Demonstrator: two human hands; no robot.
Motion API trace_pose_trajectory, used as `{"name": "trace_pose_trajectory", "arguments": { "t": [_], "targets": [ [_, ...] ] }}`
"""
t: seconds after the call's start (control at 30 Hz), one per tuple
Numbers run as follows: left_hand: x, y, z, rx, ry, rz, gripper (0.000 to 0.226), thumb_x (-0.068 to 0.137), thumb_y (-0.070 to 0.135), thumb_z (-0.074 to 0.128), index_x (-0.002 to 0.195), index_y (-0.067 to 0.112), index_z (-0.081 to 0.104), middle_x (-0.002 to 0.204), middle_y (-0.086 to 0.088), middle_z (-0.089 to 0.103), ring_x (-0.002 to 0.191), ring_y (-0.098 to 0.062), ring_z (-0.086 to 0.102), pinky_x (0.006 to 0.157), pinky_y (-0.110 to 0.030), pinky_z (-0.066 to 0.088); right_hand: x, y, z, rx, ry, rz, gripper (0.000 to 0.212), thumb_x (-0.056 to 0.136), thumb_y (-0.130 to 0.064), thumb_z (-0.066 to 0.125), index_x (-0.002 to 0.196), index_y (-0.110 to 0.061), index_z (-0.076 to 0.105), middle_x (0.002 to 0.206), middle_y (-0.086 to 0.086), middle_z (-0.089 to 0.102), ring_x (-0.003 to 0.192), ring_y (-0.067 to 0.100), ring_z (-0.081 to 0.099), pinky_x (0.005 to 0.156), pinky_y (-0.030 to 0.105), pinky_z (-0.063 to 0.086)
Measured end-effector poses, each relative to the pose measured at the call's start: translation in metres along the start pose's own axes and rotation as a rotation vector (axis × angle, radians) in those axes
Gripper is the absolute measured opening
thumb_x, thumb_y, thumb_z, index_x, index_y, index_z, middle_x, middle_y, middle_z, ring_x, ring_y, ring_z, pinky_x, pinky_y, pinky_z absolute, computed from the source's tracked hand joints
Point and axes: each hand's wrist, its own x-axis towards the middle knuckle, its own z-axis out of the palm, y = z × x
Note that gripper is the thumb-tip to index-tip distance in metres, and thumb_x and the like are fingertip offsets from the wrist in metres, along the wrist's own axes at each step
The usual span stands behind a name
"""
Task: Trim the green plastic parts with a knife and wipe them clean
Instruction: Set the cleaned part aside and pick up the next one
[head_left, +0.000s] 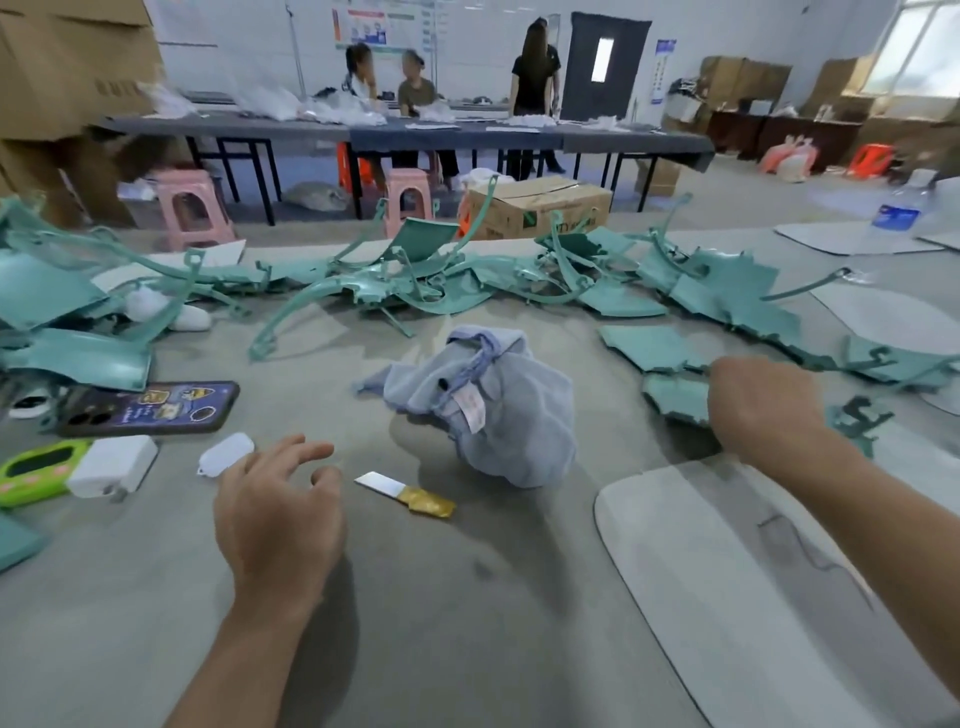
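Note:
Several green plastic parts (415, 280) lie in a long heap across the far half of the grey table (467, 597). A small knife (405, 493) with a bare blade and a gold-wrapped handle lies flat in front of me. Behind it sits a crumpled light-blue cloth (493, 410). My left hand (275, 509) hovers just left of the knife, fingers spread and relaxed, holding nothing. My right hand (763, 400) reaches to the right and rests on a flat green part (675, 397); its fingers are hidden behind the hand.
A phone (150, 408), a white charger (111, 465), a green gadget (31, 470) and a white tag (226, 452) lie at the left. Pale grey panels (727, 571) lie at the right, with a water bottle (898, 213) beyond. People work at a far table.

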Motion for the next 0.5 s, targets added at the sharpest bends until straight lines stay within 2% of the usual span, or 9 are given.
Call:
{"name": "trace_pose_trajectory", "arguments": {
  "t": [0.07,0.1,0.13,0.2,0.27,0.3,0.4,0.43,0.5],
  "targets": [
    [-0.003,0.002,0.002,0.005,-0.020,0.045,0.024,0.083,0.008,0.067,0.098,0.023,0.079,0.123,0.000,0.071,0.120,-0.029,0.053,0.102,-0.045,0.040,0.001,-0.006,-0.013,0.037,0.095,-0.040,0.024,0.081,-0.003,0.049,0.094,-0.019,0.063,0.071,0.004,0.047,0.078,0.032,0.060,0.064,0.033,0.039],
    [-0.004,0.004,0.003,0.005,-0.033,0.060,0.024,0.082,0.007,0.068,0.097,0.022,0.079,0.122,0.000,0.071,0.119,-0.028,0.054,0.101,-0.044,0.040,0.001,-0.010,-0.019,0.074,0.079,-0.063,0.022,0.082,-0.006,0.049,0.095,-0.019,0.062,0.078,0.006,0.052,0.080,0.033,0.059,0.066,0.034,0.041],
    [-0.005,0.005,0.004,0.005,-0.045,0.071,0.024,0.082,0.006,0.068,0.097,0.021,0.079,0.122,-0.001,0.071,0.118,-0.029,0.054,0.101,-0.044,0.041,0.000,-0.013,-0.021,0.097,0.002,-0.097,0.020,0.085,-0.012,0.050,0.100,-0.018,0.061,0.091,0.009,0.060,0.085,0.034,0.059,0.069,0.035,0.044],
    [-0.007,0.005,0.004,0.006,-0.055,0.079,0.023,0.082,0.005,0.068,0.096,0.020,0.079,0.120,-0.001,0.072,0.117,-0.029,0.056,0.101,-0.044,0.041,-0.005,-0.020,-0.021,0.105,-0.305,-0.211,0.026,0.093,-0.030,0.055,0.116,-0.017,0.057,0.115,0.011,0.067,0.095,0.031,0.064,0.078,0.035,0.050],
    [-0.007,0.002,0.002,-0.003,-0.045,0.066,0.023,0.082,0.006,0.067,0.094,0.022,0.079,0.119,0.001,0.072,0.117,-0.027,0.057,0.102,-0.044,0.042,-0.014,-0.028,-0.009,0.193,-0.575,-0.241,0.038,0.094,-0.041,0.060,0.125,-0.022,0.051,0.118,0.009,0.068,0.093,0.026,0.068,0.081,0.033,0.052],
    [-0.006,0.001,0.001,-0.010,-0.040,0.056,0.023,0.082,0.007,0.067,0.093,0.023,0.079,0.118,0.002,0.072,0.116,-0.026,0.057,0.102,-0.044,0.042,-0.018,-0.032,-0.002,0.233,-0.560,-0.234,0.037,0.093,-0.040,0.060,0.125,-0.023,0.051,0.118,0.008,0.068,0.094,0.026,0.065,0.081,0.034,0.051],
    [-0.006,0.001,0.002,-0.024,-0.037,0.053,0.023,0.081,0.009,0.067,0.092,0.026,0.078,0.114,0.004,0.073,0.114,-0.025,0.057,0.100,-0.043,0.043,-0.023,-0.043,0.015,0.100,-0.264,-0.279,0.022,0.095,-0.016,0.049,0.114,-0.019,0.059,0.106,0.005,0.067,0.095,0.028,0.062,0.074,0.034,0.046],
    [-0.007,0.002,0.002,-0.023,-0.038,0.058,0.022,0.081,0.009,0.068,0.092,0.025,0.078,0.114,0.005,0.073,0.114,-0.025,0.057,0.100,-0.043,0.043,-0.025,-0.046,0.016,0.042,-0.205,-0.303,0.022,0.095,-0.011,0.047,0.112,-0.019,0.060,0.098,0.004,0.065,0.092,0.027,0.063,0.070,0.034,0.043],
    [-0.008,0.002,0.003,-0.022,-0.041,0.069,0.022,0.081,0.009,0.069,0.091,0.026,0.078,0.112,0.006,0.073,0.113,-0.024,0.057,0.099,-0.042,0.043,-0.030,-0.047,0.013,0.013,-0.143,-0.321,0.022,0.096,-0.009,0.047,0.110,-0.019,0.059,0.098,0.004,0.066,0.092,0.027,0.065,0.067,0.034,0.040]
  ]
}}
